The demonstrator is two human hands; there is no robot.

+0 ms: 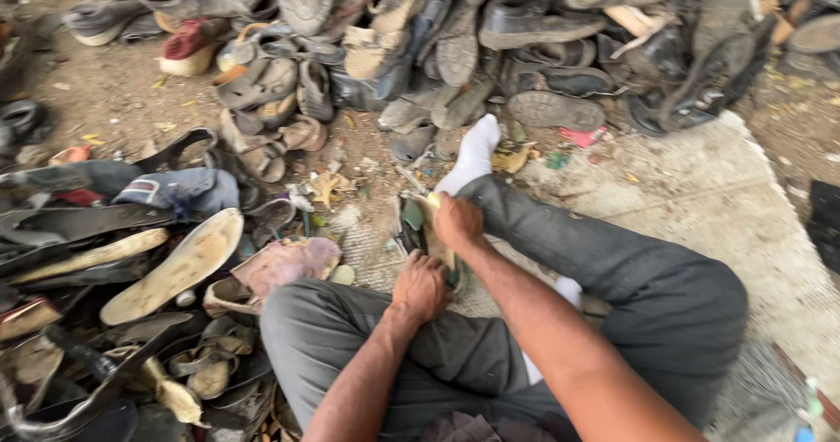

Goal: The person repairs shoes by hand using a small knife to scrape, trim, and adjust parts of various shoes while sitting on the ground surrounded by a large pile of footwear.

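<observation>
— Sitting cross-legged on the pale mat [726,223], the person has both hands on a worn shoe [418,223] that lies on the ground just in front of the crossed legs. Where is each hand on it?

— The right hand [458,221] is clenched around the far end of the shoe, close beside the ankle of the white sock [472,155]. The left hand [420,287] clamps down on the near end, fingers curled over it — knuckles up, resting against the grey trousers [367,337].

— And what hems the shoe in?

— To the left of the shoe, touching close, lie a pinkish sole piece [289,263] and a long pale insole [175,267], with a dark heap of straps and soles beyond them. Past the shoe, behind the sock's toe, a pile of old sandals and shoes [455,48] runs across the whole top edge.

— Any open room?

— To the right of the shoe, beyond the outstretched leg, the mat lies bare out to its frayed edge. A strip of littered dirt [114,92] shows up and to the left of the shoe.
</observation>
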